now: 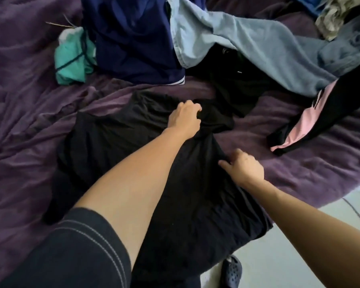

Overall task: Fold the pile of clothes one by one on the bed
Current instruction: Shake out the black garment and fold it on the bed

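Hands: two, both bare and both on the same garment.
Left hand (184, 117): reaches forward over the cloth, its fingers curled into a bunched fold near the far end of the black garment, gripping it.
Right hand (244, 170): at the garment's right edge, thumb and fingers closed on the cloth in a pinch.
Black garment (116, 142): one, spread lengthwise on the bed directly in front of the person. Its near end hangs over the bed's edge and its far end is rumpled under the left hand.
Bed cover (25, 121): one, purple and creased, lying under everything.
Pile: at the far side of the bed, with at least seven pieces I can count.
Navy garment (133, 38): one, heaped at the middle of the pile, with white stripes at its lower hem.
Mint green garment (73, 59): one, crumpled just left of the navy one and touching it.
Light blue garment (247, 42): one, draped from the navy piece toward the right.
Second black garment (237, 84): one, partly under the light blue one.
Black and pink garment (306, 121): one, lying at the right, apart from the garment being held.
Patterned fabric (337, 17): one, at the far right corner; I cannot tell what kind.
Bright blue cloth (308, 3): one scrap showing beside it.
Sleeve (71, 246): one, dark with pale stitching, on the left arm.
Dark clog (231, 271): one, on the pale floor (299, 256) by the bed.
Cable (355, 213): one, on the floor at the right.
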Demonstrator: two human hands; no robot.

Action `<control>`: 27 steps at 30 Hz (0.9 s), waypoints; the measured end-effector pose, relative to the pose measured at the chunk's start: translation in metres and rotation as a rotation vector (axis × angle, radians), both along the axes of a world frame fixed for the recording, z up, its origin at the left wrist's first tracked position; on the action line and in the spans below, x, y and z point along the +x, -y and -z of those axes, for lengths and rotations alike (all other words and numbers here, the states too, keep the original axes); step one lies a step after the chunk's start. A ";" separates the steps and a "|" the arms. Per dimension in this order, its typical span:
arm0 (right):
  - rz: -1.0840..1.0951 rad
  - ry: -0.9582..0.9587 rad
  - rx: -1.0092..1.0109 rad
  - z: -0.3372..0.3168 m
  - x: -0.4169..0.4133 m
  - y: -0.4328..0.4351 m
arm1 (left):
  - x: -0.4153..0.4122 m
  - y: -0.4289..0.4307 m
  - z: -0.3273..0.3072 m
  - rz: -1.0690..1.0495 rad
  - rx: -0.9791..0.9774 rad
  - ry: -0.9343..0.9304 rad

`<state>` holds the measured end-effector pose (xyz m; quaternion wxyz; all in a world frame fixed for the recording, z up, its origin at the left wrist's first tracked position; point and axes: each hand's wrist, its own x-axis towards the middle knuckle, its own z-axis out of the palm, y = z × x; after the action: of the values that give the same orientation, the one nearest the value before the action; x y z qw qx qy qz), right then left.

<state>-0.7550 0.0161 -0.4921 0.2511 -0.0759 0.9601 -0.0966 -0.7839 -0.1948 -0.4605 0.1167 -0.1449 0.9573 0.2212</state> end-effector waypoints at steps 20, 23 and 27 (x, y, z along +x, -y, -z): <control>-0.612 -0.049 -0.171 -0.019 0.138 0.023 | 0.123 0.109 0.007 -0.750 0.135 0.091; -0.707 0.095 -0.131 -0.008 0.160 0.019 | 0.172 0.115 0.011 -0.954 0.037 0.121; -0.642 -0.059 -0.082 -0.006 0.149 -0.023 | 0.191 0.080 0.004 -0.392 -0.267 0.024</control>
<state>-0.6064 0.0395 -0.4861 0.2377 -0.3876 0.8893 -0.0489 -0.5925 -0.2744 -0.4642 0.0627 -0.3446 0.9303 0.1093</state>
